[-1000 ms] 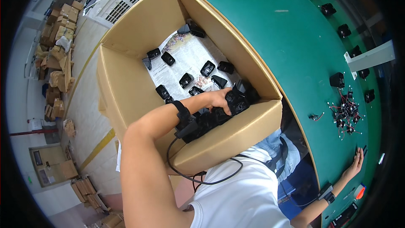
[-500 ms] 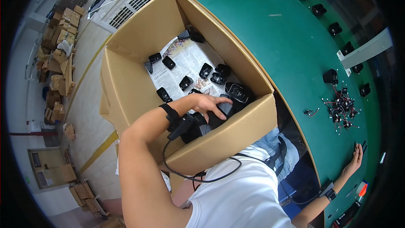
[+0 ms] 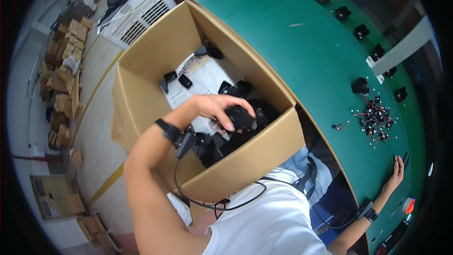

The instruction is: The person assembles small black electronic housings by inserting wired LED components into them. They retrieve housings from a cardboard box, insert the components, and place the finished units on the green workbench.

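My left hand (image 3: 218,107) is closed around a black plastic housing (image 3: 241,116), held just above the heap inside a cardboard box (image 3: 245,150). Below it, more black housings (image 3: 217,145) lie piled against the near wall, partly hidden by my hand and wrist. A few others, such as one black housing (image 3: 185,81), rest on newspaper (image 3: 200,66) at the bottom. My right hand (image 3: 398,172) lies on the green table (image 3: 283,47) with its fingers stretched out, beside a thin dark object (image 3: 406,159) too small to identify.
A cluster of small wired parts (image 3: 376,119) sits on the table beside a black housing (image 3: 360,85). Several housings stand in a row along the far edge, past a pale metal post (image 3: 401,52). A cable (image 3: 207,204) hangs from my left wrist across the box's near wall.
My left hand has lifted off the near heap, and a black housing is now in its grip. The view has shifted slightly. My right hand stays at the same spot on the table.
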